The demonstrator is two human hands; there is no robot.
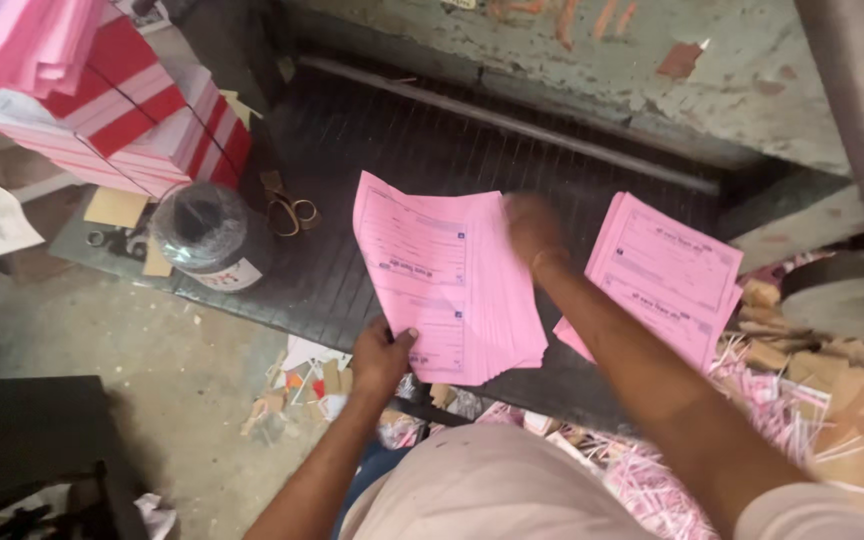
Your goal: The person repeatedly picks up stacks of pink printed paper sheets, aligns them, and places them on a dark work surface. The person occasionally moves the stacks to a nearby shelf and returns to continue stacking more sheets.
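the left hand (384, 352) pinches the near bottom edge of a pink paper stack (447, 280) lying on the dark ribbed table (352, 150), thumb on top. the sheets look light, floppy and apt to slide and fan, so gripping an edge while pressing flat seems best. the right hand (532, 230) rests blurred on the stack's right side; i cannot tell how its fingers stand, and a second pink pile (667, 275) lies just beyond.

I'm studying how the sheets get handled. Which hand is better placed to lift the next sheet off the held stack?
Likely the right hand: it rests on top of the pink stack, while the left hand grips its lower edge.
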